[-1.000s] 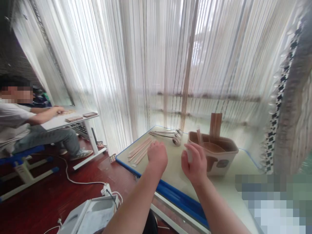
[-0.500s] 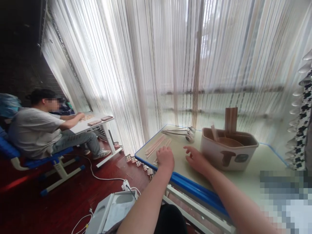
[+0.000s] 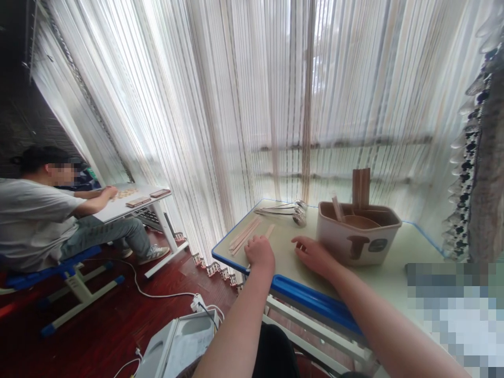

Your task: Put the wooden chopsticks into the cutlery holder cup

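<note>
My left hand [image 3: 260,253] rests at the table's front edge, its fingers closed around pale wooden chopsticks [image 3: 270,231] whose ends poke out past the knuckles. Left of that hand lies a loose bunch of chopsticks [image 3: 244,236] on the tabletop. My right hand [image 3: 313,255] hovers low or rests beside the box, fingers apart and slightly bent, with nothing visible in it. Behind both hands is a pile of metal spoons [image 3: 291,211]. A white and brown utensil box [image 3: 346,245] stands just right of my right hand, with a brown upright piece and a clear one sticking out.
The light table [image 3: 407,241] has a blue edge, with a sheer curtain [image 3: 252,105] behind it. At the left a person [image 3: 35,215] sits at another table [image 3: 114,210]. A power strip [image 3: 198,303] and cables lie by a grey box [image 3: 185,336] below.
The view has turned a little to the right, so everything sits farther left in the picture. Both hands keep nearly the same places over the table.
</note>
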Action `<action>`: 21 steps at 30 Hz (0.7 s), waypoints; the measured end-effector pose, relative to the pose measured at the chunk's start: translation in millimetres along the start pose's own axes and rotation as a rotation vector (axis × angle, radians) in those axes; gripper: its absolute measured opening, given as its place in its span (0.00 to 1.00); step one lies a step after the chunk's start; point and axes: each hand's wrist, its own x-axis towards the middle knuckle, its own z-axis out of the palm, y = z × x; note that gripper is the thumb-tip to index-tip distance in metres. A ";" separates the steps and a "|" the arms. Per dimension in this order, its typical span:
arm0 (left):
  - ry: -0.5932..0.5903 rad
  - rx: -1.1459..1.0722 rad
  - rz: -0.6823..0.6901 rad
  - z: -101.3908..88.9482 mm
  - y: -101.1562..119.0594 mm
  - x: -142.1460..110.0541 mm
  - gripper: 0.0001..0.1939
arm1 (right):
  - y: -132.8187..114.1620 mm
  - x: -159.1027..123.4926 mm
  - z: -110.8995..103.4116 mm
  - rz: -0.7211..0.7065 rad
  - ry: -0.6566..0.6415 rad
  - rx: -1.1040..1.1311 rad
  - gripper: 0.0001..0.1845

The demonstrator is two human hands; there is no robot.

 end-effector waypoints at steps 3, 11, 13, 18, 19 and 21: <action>-0.007 -0.003 -0.037 1.3 -2.0 5.7 0.20 | -1.5 -0.6 -1.2 0.012 0.000 -0.009 0.16; 0.020 0.013 0.057 2.1 -1.0 7.5 0.18 | -9.3 -2.6 -4.2 0.015 -0.013 -0.023 0.15; 0.044 0.009 0.091 1.2 -0.9 4.8 0.18 | -10.5 -2.7 -3.8 0.008 -0.022 -0.029 0.15; 0.067 -0.033 0.238 2.8 -1.6 0.3 0.16 | -11.1 -1.2 -2.2 -0.014 -0.018 -0.053 0.16; 0.063 -0.038 0.244 3.5 -1.6 0.0 0.16 | -11.4 -0.6 -2.5 -0.019 0.001 -0.059 0.16; 0.060 -0.046 0.226 4.2 -1.4 -0.2 0.17 | -12.4 0.6 -3.8 -0.035 0.052 -0.069 0.15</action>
